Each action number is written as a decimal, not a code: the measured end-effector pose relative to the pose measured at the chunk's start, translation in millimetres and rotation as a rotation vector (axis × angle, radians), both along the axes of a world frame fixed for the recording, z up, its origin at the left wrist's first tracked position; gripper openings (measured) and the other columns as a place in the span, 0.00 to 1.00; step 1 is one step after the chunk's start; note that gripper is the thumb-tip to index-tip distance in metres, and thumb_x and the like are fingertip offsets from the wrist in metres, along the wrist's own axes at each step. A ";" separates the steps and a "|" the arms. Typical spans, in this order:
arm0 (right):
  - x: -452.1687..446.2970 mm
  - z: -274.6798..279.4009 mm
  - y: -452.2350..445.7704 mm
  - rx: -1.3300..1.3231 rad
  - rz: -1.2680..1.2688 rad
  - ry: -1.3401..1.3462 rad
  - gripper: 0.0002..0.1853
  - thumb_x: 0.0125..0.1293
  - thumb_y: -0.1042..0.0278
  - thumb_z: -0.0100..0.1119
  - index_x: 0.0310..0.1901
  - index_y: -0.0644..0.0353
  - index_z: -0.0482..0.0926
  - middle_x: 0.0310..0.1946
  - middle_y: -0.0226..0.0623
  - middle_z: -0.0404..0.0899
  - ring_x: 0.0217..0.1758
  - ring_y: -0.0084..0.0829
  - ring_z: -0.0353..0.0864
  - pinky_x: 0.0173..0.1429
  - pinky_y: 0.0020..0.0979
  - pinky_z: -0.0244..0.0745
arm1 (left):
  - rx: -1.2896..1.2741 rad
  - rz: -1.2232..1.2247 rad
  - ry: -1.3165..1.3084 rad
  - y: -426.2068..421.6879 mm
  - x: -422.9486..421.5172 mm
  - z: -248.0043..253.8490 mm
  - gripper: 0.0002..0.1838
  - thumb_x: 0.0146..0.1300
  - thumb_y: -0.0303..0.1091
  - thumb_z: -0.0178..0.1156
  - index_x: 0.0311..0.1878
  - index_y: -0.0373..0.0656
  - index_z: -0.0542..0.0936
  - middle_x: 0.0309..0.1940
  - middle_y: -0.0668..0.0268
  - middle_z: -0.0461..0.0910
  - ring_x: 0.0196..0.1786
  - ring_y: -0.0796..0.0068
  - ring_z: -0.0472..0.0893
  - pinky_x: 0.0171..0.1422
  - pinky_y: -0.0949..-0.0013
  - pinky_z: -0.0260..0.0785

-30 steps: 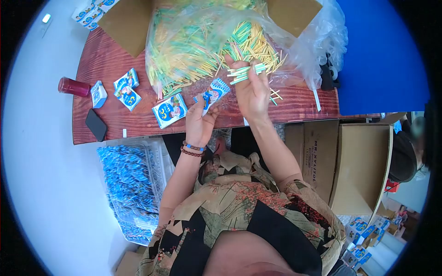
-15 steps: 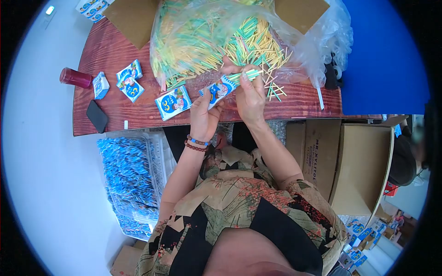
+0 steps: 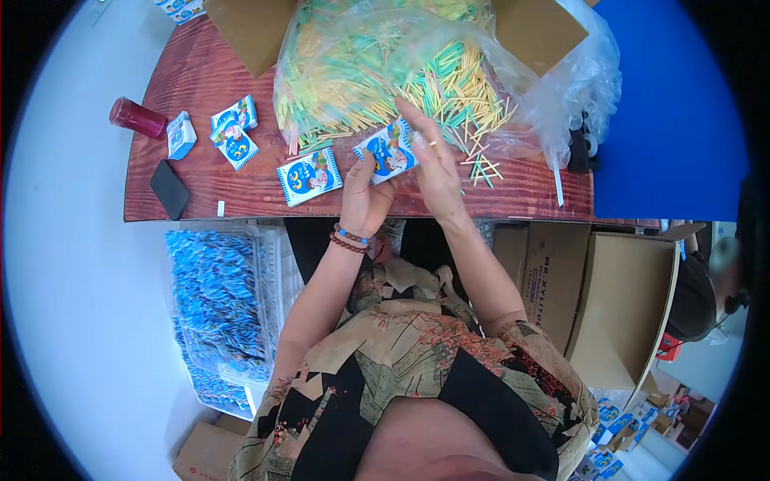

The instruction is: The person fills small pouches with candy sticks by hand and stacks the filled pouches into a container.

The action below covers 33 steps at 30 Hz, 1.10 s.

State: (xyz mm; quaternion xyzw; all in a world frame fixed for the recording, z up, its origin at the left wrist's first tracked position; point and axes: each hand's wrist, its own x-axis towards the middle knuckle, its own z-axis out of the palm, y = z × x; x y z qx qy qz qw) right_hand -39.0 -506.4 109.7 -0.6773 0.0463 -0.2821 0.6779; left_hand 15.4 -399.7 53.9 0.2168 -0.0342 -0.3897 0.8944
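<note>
My left hand (image 3: 367,196) grips a small blue-and-white printed packet (image 3: 391,152) by its lower left side, thumb on the front. Against the packet's right end is my right hand (image 3: 437,176), its fingers stretched out and a ring on one of them. No sticks show outside the packet's end. Another such packet (image 3: 310,178) lies flat on the table just left of my left hand. Beyond my hands, a clear plastic bag (image 3: 353,76) spills a heap of thin yellow, green and pink sticks (image 3: 469,84) onto the table.
On the red wood-grain table (image 3: 184,88) are more packets (image 3: 235,144), a small box-like pack (image 3: 181,135), a pink cup (image 3: 138,118) and a dark phone-like slab (image 3: 170,190). Below left, a clear tub (image 3: 216,305) holds many blue packets. An open carton (image 3: 622,301) stands below right.
The bundle of sticks poking from the packet is out of sight now. My right hand has gone from pinching that bundle to stretched fingers at the packet's end. The camera view has shifted slightly.
</note>
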 end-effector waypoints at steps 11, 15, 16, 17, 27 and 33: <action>-3.0 11.0 -6.7 -0.028 -0.072 0.019 0.23 0.73 0.66 0.45 0.67 0.62 0.62 0.63 0.44 0.65 0.69 0.31 0.61 0.72 0.31 0.53 | -0.108 -0.007 0.140 -8.8 4.2 -0.6 0.25 0.67 0.45 0.57 0.63 0.44 0.69 0.57 0.65 0.75 0.59 0.69 0.74 0.63 0.60 0.67; -4.9 5.2 -5.1 -0.185 -0.171 0.201 0.17 0.66 0.70 0.59 0.55 0.64 0.74 0.50 0.36 0.75 0.56 0.24 0.71 0.60 0.28 0.65 | -0.125 0.031 0.120 -8.7 4.9 -1.2 0.24 0.67 0.45 0.57 0.62 0.43 0.69 0.57 0.65 0.75 0.58 0.69 0.74 0.62 0.60 0.67; -2.7 -1.7 -7.0 -0.327 -0.202 0.246 0.14 0.64 0.71 0.62 0.50 0.65 0.79 0.44 0.33 0.78 0.51 0.23 0.74 0.56 0.27 0.69 | -0.129 0.027 0.125 -8.3 2.7 1.4 0.24 0.67 0.45 0.57 0.62 0.43 0.69 0.57 0.65 0.75 0.58 0.69 0.74 0.62 0.60 0.67; -3.9 -6.3 -10.8 -0.330 -0.205 0.248 0.14 0.64 0.71 0.62 0.50 0.65 0.79 0.44 0.33 0.78 0.51 0.23 0.74 0.56 0.27 0.69 | -0.144 0.002 0.105 -7.4 1.6 4.7 0.24 0.68 0.44 0.57 0.62 0.43 0.69 0.56 0.65 0.75 0.58 0.70 0.74 0.62 0.61 0.68; 15.4 13.6 -31.7 -0.386 0.025 0.300 0.08 0.64 0.69 0.61 0.32 0.66 0.82 0.25 0.30 0.75 0.30 0.19 0.69 0.38 0.24 0.63 | 0.268 0.208 -0.561 30.0 35.9 14.6 0.28 0.63 0.22 0.57 0.67 0.38 0.65 0.58 0.63 0.73 0.61 0.73 0.72 0.65 0.67 0.65; 32.6 9.9 -11.2 -0.220 0.192 0.331 0.08 0.65 0.68 0.61 0.38 0.64 0.83 0.27 0.25 0.74 0.32 0.16 0.68 0.37 0.22 0.64 | 0.464 0.101 -0.617 46.3 53.4 9.4 0.17 0.60 0.25 0.64 0.53 0.37 0.78 0.41 0.70 0.81 0.42 0.85 0.78 0.46 0.78 0.72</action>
